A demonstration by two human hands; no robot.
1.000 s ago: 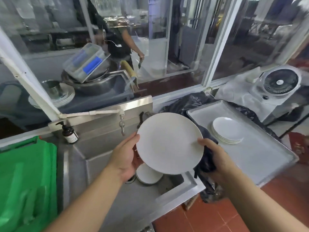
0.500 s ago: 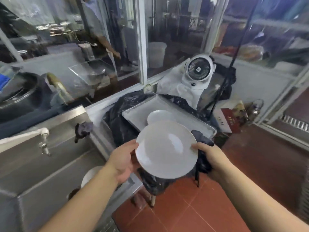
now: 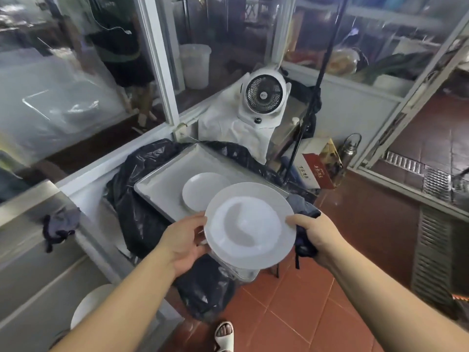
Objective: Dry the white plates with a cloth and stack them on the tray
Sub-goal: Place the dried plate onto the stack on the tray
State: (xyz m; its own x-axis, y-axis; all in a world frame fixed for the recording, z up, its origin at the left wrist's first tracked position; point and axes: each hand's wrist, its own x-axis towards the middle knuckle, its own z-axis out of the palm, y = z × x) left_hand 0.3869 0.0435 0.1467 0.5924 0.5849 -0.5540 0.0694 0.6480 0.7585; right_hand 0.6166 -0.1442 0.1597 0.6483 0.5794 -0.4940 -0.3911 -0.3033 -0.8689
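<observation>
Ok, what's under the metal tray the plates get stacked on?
The tray rests on something wrapped in a black plastic bag, which bulges out at its left and far sides. What the bag covers cannot be seen. The held plate hides the tray's near corner.

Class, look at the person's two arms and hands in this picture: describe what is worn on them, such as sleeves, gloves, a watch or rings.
Both forearms are bare as far as the frame shows: no sleeves reach into view. The left hand and the right hand wear no gloves. No watch, bracelet or ring shows on either wrist or on the fingers that can be seen.
</observation>
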